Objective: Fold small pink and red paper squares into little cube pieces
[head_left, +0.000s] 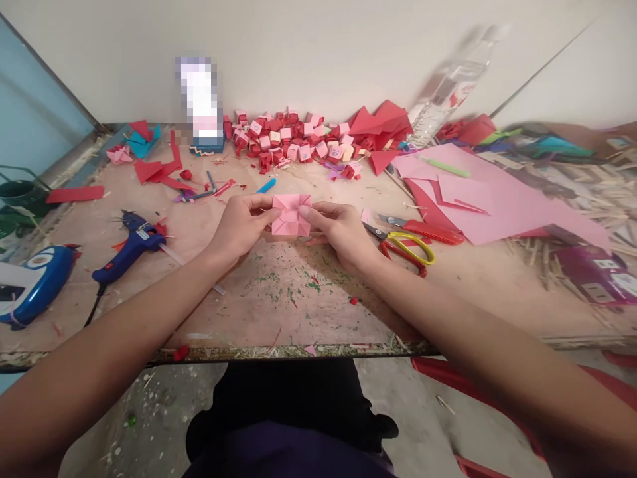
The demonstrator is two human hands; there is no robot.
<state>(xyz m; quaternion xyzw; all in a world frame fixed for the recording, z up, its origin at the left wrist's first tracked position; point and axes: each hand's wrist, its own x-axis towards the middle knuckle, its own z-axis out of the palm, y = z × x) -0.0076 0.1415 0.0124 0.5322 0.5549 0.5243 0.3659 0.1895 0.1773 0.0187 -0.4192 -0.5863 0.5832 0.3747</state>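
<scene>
Lettering on the upright transparent bottle (450,86) is too blurred to read, as is white print on the purple packet (574,259). Below a white wall (318,53), the wood-toned counter (259,318) carries one blue glue gun (130,247), one pair of yellow-and-red-handled scissors (385,236) and many red-and-pink paper cubes (291,143), too crowded to count. Over its middle, the fingers of the left hand (243,222) and right hand (343,229) pinch one creased pink paper square (284,229) at opposite edges
</scene>
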